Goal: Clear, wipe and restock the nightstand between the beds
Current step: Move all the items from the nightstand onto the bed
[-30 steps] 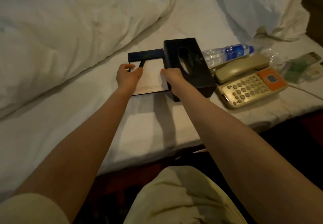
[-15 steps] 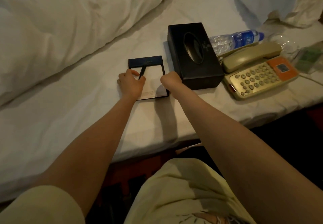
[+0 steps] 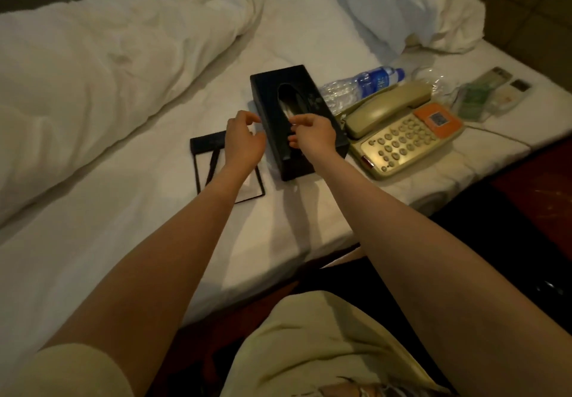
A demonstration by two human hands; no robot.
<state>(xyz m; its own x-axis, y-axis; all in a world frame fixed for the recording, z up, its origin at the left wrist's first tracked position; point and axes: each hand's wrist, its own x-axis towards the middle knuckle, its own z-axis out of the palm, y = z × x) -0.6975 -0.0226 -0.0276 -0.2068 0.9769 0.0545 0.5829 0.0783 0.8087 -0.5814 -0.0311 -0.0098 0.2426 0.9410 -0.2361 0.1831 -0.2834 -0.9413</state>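
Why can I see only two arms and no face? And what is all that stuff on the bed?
There is no machine here. A person wears a camera on the head, so this one picture looks down at their own arms. The things lie on a white bed sheet: a black tissue box, left of it a notepad in a dark holder with a pen, right of it a beige push-button telephone, and behind that a water bottle lying on its side and two remote controls. The left hand hovers by the box with loosely curled fingers, holding nothing. The right hand is over the box's opening, where a bit of white tissue shows; whether it pinches the tissue is hard to tell.
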